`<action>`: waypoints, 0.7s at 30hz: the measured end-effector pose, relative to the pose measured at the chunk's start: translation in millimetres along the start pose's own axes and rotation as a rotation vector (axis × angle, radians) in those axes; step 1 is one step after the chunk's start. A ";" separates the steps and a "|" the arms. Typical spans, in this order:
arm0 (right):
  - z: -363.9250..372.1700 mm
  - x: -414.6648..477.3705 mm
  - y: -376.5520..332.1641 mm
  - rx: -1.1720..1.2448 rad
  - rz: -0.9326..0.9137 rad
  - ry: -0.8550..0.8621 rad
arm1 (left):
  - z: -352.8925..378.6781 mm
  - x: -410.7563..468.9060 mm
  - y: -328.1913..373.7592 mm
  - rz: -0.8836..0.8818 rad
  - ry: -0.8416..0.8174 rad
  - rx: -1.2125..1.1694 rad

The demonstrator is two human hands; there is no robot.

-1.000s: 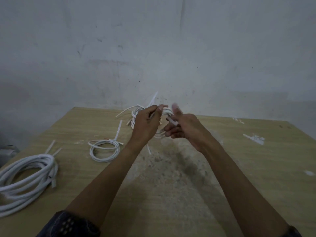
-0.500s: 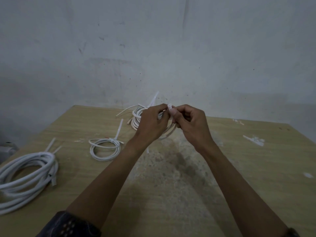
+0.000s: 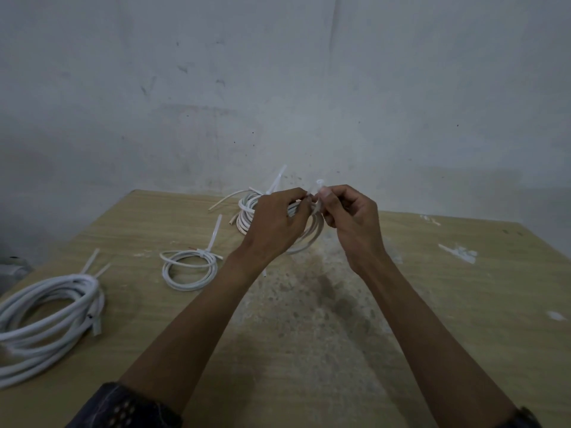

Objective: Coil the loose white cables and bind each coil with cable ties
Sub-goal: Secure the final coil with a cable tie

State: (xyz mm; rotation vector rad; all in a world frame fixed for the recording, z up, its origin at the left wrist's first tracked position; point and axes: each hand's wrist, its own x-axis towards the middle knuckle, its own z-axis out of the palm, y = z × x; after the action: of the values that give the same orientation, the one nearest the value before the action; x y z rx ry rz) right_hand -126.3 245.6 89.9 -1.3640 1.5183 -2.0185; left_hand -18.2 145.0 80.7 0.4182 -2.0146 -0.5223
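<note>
A white cable coil (image 3: 247,216) is lifted above the far middle of the wooden table (image 3: 432,304), one cable tie tail sticking up from its back. My left hand (image 3: 275,225) grips the coil's near side. My right hand (image 3: 350,219) pinches a white cable tie (image 3: 318,193) wrapped round the coil, its end poking up between both thumbs. A small tied coil (image 3: 190,268) lies flat to the left. A large thick tied coil (image 3: 46,316) lies at the left edge.
A grey wall (image 3: 309,88) rises right behind the table. White scraps (image 3: 458,253) lie on the right part of the top. A rough worn patch (image 3: 309,304) covers the middle. A grey object (image 3: 14,268) shows beyond the left edge.
My right hand, spread beside the coil a second ago, has closed onto the cable tie and met my left hand. Both hands have held there since.
</note>
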 end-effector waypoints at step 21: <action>-3.4 2.6 -0.9 -0.343 -0.161 -0.022 | -2.7 -1.3 -6.4 0.011 -0.212 -0.044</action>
State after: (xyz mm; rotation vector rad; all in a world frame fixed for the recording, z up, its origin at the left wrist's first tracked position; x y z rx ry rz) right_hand -130.1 246.3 91.9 -1.6779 1.8648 -1.8833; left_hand -14.7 139.7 77.5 0.3360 -2.2025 -0.6246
